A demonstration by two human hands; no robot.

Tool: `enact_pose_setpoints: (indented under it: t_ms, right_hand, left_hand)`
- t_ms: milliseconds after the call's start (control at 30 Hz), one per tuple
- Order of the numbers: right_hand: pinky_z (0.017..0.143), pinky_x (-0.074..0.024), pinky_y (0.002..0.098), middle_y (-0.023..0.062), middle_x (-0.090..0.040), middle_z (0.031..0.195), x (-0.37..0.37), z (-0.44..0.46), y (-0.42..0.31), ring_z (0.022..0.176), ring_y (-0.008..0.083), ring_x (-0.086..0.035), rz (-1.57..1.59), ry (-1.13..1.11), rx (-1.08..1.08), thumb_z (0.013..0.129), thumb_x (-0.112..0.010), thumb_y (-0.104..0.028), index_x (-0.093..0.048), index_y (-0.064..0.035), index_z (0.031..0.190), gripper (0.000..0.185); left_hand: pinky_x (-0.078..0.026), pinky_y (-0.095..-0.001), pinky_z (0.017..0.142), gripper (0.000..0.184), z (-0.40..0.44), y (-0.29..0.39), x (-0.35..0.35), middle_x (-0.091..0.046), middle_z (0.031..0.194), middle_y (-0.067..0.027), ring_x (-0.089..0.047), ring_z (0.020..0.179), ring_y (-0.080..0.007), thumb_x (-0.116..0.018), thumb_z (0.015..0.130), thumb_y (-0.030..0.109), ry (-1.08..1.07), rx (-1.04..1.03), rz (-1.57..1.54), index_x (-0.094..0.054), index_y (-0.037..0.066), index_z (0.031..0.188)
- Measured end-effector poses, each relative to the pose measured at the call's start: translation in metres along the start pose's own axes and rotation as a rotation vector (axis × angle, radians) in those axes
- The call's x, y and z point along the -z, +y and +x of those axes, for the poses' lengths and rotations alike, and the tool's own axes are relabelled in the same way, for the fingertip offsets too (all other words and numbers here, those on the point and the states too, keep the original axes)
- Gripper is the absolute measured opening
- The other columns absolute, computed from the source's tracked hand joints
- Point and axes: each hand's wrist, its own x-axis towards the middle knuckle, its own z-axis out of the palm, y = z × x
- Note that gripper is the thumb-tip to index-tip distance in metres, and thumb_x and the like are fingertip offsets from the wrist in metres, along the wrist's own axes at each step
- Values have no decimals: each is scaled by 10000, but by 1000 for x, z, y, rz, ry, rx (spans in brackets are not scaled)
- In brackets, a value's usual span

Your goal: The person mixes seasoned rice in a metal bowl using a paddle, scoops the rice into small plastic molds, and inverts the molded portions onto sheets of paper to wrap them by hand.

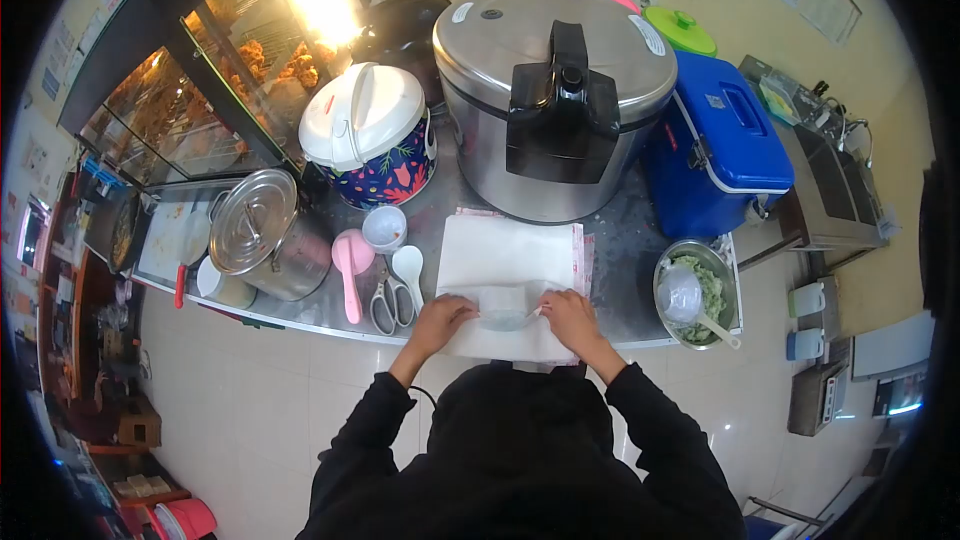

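Note:
A stack of white wrapping paper (510, 250) lies on the metal counter in front of me, its pink-printed edges showing at the right. Over its near half lies a small translucent plastic sheet (503, 308). My left hand (445, 322) pinches the left side of this sheet, fingertips pressed together. On the opposite side, my right hand (573, 322) is closed in a similar pinch at the sheet's right edge. Both hands rest low over the paper. Left of them are scissors (391, 302), a white rice paddle (408, 270) and a pink paddle (352, 280).
A large steel rice warmer (480, 160) stands behind the paper. Rightward are a blue cooler box (715, 150) and a metal bowl (662, 285) of green food with a ladle. A lidded steel pot (300, 265), floral container (375, 170) and lit food display (240, 50) stand left.

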Motion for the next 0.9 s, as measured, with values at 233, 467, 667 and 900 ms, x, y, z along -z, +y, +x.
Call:
enact_pose_setpoints:
  t_ms: [233, 467, 667, 900]
  right_hand:
    - [785, -543, 448, 124, -665, 931, -3, 63, -28, 1041, 345, -631, -463, 98, -11, 686, -802, -190, -646, -113, 1109, 457]
    - [650, -549, 420, 80, -617, 952, 12, 71, -21, 897, 278, -638, -379, -203, 126, 705, -758, -153, -664, -71, 926, 253]
    - [602, -538, 387, 64, -555, 884, -41, -11, -15, 822, 263, -618, -142, 397, 118, 794, -670, -107, -631, -80, 893, 110]
    - [721, -540, 398, 119, -560, 944, -57, -29, -32, 882, 290, -608, 129, 573, 135, 816, -631, -33, -653, -5, 1050, 237]
  left_hand:
    - [-514, -397, 737, 458, 72, 43, 19, -654, 900, -99, -658, 868, -308, -853, 603, 261, -96, -201, 668, -638, 97, 973]
    - [-536, -415, 660, 285, 68, 45, -3, -654, 882, -129, -679, 793, -325, -753, 659, 108, -273, -23, 729, -625, 43, 906]
    - [-556, -436, 661, 542, 4, 59, -38, -631, 960, -169, -680, 764, -336, -632, 748, 34, -12, 161, 597, -510, -15, 1274]
    - [-565, -450, 684, 835, 20, 136, -14, -526, 1267, -230, -678, 803, -402, -768, 714, 238, -74, 176, 448, -391, 166, 1456]
